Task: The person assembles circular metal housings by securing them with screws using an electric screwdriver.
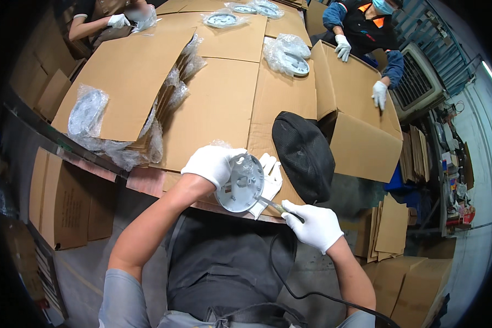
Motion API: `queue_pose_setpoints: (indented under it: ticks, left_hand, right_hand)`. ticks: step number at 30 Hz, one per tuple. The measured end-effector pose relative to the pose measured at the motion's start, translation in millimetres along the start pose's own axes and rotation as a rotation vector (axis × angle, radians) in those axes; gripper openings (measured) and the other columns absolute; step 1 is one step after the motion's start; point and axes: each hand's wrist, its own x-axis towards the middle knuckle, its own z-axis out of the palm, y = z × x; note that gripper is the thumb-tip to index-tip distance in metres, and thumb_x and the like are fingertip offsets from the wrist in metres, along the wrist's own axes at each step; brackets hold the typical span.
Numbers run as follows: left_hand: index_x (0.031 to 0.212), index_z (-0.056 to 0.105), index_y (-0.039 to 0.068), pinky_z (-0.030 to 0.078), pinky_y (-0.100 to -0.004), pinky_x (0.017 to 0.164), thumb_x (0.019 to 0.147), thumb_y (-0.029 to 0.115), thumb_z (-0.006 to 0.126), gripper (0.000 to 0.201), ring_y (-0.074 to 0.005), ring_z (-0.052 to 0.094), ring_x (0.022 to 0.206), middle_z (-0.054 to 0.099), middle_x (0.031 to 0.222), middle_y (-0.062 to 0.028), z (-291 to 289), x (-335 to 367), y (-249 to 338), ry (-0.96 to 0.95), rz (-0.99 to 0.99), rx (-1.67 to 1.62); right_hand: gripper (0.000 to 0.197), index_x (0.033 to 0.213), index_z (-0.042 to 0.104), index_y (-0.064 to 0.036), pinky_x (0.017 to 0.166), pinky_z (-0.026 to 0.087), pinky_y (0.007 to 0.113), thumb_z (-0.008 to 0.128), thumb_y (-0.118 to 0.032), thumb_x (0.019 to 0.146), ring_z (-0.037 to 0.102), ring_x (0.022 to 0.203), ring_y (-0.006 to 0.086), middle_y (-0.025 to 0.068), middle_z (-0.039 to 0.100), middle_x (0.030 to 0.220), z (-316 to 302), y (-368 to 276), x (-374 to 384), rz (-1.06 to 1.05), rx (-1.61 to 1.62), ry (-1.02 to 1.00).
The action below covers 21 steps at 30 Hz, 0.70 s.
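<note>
My left hand (213, 164), in a white glove, grips the upper rim of a round grey metal disc part (239, 187) and holds it tilted over the near table edge. My right hand (313, 224), also gloved, is closed on a thin corded tool (273, 205) whose tip touches the disc's lower right edge. A black cable (281, 279) runs from the tool down past my lap. A spare white glove (271, 177) lies under the disc.
A black mesh cap (303, 153) lies right of the disc. Flattened cardboard (218, 104) covers the table, with bagged discs (87, 112) at left and more (290, 57) at the back. An open carton (361, 136) stands right. Two other people in white gloves work at the far side.
</note>
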Motion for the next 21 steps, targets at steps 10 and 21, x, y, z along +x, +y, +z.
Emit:
queue_pose_setpoints:
  ticks: [10,21]
  left_hand:
    - [0.116,0.068,0.017,0.054,-0.0424,0.072,0.083,0.009,0.061,0.034,-0.0356,0.067,0.079,0.07,0.088,-0.0151,-4,6,16,-0.081,0.106,0.195]
    - [0.111,0.072,0.016,0.055,-0.0411,0.075,0.087,0.015,0.058,0.028,-0.0368,0.067,0.082,0.071,0.092,-0.0145,13,7,-14,0.032,-0.011,-0.058]
  right_hand:
    - [0.019,0.096,0.068,-0.0151,0.058,0.052,0.042,0.057,-0.03,0.093,0.067,0.066,0.0307,0.0111,0.068,0.074,-26,-32,43,-0.012,-0.304,-0.375]
    - [0.023,0.109,0.074,-0.0202,0.059,0.055,0.035,0.066,-0.031,0.09,0.069,0.068,0.0242,0.0045,0.071,0.082,37,4,-14,0.078,0.033,0.037]
